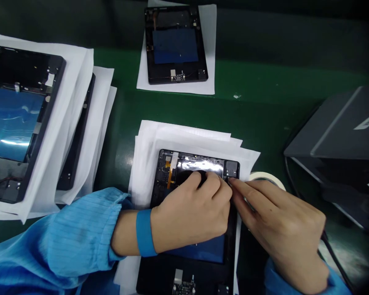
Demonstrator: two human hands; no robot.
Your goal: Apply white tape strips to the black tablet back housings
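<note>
An opened tablet (160, 266) lies on white sheets (143, 172) in front of me, its inside showing a blue film and small circuit parts. My left hand (193, 211), with a blue band at the wrist, rests over the tablet's upper half with its fingers curled in. Against the tablet's upper right edge, just below a square black part, my right hand (273, 217) has thumb and forefinger pinched together. The fingertips of both hands nearly meet there. Whatever lies between the fingers is hidden or too small to make out.
More opened tablets (53, 110) are stacked with white sheets at the left. Another tablet (175, 45) lies on paper at the back of the green table (249, 119). A roll of tape (267, 177) sits beside my right hand; a grey device (341, 127) with a cable stands at the right.
</note>
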